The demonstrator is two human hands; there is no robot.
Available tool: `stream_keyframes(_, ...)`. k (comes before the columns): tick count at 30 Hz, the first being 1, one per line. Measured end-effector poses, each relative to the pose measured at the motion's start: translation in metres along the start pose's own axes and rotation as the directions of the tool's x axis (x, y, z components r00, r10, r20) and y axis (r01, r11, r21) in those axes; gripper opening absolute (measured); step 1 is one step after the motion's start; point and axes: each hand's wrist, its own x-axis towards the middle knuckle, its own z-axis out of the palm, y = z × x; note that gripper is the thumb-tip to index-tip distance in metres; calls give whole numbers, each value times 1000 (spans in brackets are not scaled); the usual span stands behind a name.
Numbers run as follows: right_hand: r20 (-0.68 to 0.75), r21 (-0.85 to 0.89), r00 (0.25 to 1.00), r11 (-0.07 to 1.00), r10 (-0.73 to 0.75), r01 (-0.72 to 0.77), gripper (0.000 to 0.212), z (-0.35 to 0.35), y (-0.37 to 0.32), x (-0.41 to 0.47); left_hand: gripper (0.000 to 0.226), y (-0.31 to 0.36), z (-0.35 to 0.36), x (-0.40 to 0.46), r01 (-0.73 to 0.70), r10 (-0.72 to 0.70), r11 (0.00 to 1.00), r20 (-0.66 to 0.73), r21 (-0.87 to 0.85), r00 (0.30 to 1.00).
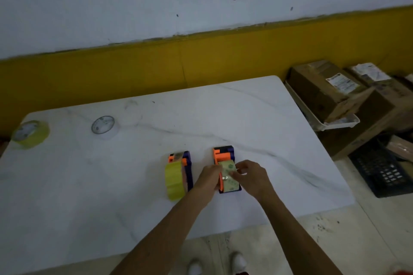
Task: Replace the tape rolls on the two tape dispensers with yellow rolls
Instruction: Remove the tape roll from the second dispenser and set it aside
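Two orange and purple tape dispensers stand side by side on the white marble table (pixel 245 118). The left dispenser (pixel 186 163) carries a yellow roll (pixel 174 179). On the right dispenser (pixel 223 154) sits a pale roll with a printed label (pixel 229 177). My left hand (pixel 207 179) presses against that roll's left side and my right hand (pixel 251 177) grips its right side, fingers pinching near the top. Far left on the table lies a loose yellow roll (pixel 31 133). A clear roll (pixel 104 126) lies beside it, further right.
Cardboard boxes (pixel 330 89) are stacked on a white tray (pixel 317 123) right of the table, with a black crate (pixel 382 174) on the floor. A white and yellow wall runs behind the table. My shoes (pixel 238 262) show below the table's near edge.
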Motion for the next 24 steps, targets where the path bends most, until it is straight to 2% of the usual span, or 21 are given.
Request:
stream_keyframes(5, -9, 87, 1000, 996, 17, -16, 31, 4, 12, 13, 35, -10, 5, -5, 5, 1, 991, 47, -132, 999)
stream_keyframes(7, 38, 109, 999, 993, 36, -40, 31, -2, 12, 19, 34, -3, 4, -4, -2, 10, 988, 49, -152, 999)
stream_keyframes(11, 181, 221, 980, 968, 82, -122, 25, -26, 2, 35, 27, 28, -1, -4, 68, -59, 983, 54, -170, 997)
stream_keyframes(15, 211, 275, 974, 951, 82, -140, 23, -42, -3, 39, 22, 41, 2, -5, 95, -88, 981, 48, -171, 995)
stream_keyframes(18, 246, 351, 963, 917, 107, -191, 28, -62, 2, 36, 29, 32, 4, -6, 116, -106, 975, 62, -190, 992)
stream_keyframes(20, 220, 386, 969, 903, 110, -190, 26, -86, 13, 36, 31, 23, 4, -5, 124, -110, 975, 86, -184, 990)
stream_keyframes(24, 63, 442, 992, 887, 114, -130, 25, -138, 30, 44, 24, 13, 1, -7, 93, -77, 972, 81, -214, 994)
